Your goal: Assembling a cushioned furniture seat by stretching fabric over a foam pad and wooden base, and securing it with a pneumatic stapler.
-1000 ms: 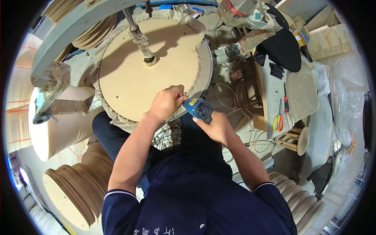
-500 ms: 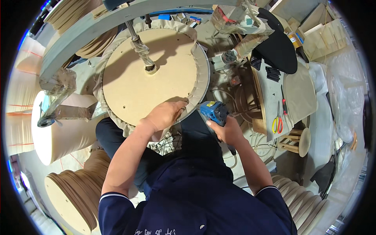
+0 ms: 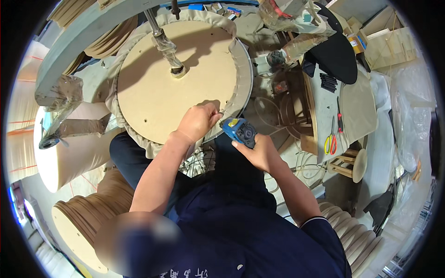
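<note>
Currently on record: my left hand [image 3: 198,121] lay on the near rim of the round wooden board [image 3: 171,83], at roughly five o'clock on its face, with the fingers curled shut on the beige fabric [image 3: 241,69] folded over the edge. The pinch sat right at the rim; how much cloth lay inside it I could not tell. My right hand [image 3: 262,153] was wrapped closed round the blue staple gun [image 3: 238,131], which was just off the board's edge at about four o'clock from my left hand, close beside it but not touching the rim.

The gun's long axis ran from my palm up toward ten o'clock, its nose aimed at the spot my left fingers were pinning. The right hand was therefore the nearer one to the tool's working end, the left the nearer to the fabric.

The board was fixed on a central metal post [image 3: 164,41] wrapped in clear plastic, well apart from both hands at twelve o'clock. The fabric skirted the board all the way round, gathered in folds along the rim.

Open room lay across the board's bare face toward eleven o'clock. At three o'clock stood a cluttered side bench [image 3: 352,106] carrying scissors [image 3: 330,141] with yellow and red handles. Stacks of wooden discs [image 3: 79,222] stood at seven o'clock, below my left elbow.
</note>
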`<state>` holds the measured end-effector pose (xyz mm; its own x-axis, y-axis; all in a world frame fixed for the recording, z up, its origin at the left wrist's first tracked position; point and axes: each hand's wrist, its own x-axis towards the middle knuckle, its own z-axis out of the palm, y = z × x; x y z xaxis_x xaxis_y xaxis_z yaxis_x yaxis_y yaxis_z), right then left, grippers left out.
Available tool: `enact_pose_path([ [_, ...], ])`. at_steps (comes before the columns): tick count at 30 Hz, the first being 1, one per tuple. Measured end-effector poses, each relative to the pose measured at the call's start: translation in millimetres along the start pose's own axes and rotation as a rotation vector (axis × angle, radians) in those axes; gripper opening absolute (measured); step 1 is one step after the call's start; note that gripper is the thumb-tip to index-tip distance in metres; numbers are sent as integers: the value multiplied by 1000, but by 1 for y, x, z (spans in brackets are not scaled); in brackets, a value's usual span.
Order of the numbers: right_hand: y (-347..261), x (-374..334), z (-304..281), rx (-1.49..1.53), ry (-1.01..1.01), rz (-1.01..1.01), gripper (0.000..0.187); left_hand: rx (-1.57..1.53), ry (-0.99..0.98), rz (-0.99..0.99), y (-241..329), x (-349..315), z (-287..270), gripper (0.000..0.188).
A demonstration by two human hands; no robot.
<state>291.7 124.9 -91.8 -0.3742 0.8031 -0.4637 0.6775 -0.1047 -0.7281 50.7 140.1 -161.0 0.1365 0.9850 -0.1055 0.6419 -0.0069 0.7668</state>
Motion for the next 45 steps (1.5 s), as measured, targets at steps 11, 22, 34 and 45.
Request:
enact_pose_path([
  [11,29,10,-1,128,199,-43,31,15,90,-15,32,-9,7,35],
  [22,14,-19,-15,34,56,-1,37,254,-247,109,16,-14,-21,21],
  [34,2,6,5,14,61,-49,44,42,-53,-59,7,3,-4,25],
  [45,20,3,-22,432,127,99,32,127,-84,32,36,-17,-2,47],
])
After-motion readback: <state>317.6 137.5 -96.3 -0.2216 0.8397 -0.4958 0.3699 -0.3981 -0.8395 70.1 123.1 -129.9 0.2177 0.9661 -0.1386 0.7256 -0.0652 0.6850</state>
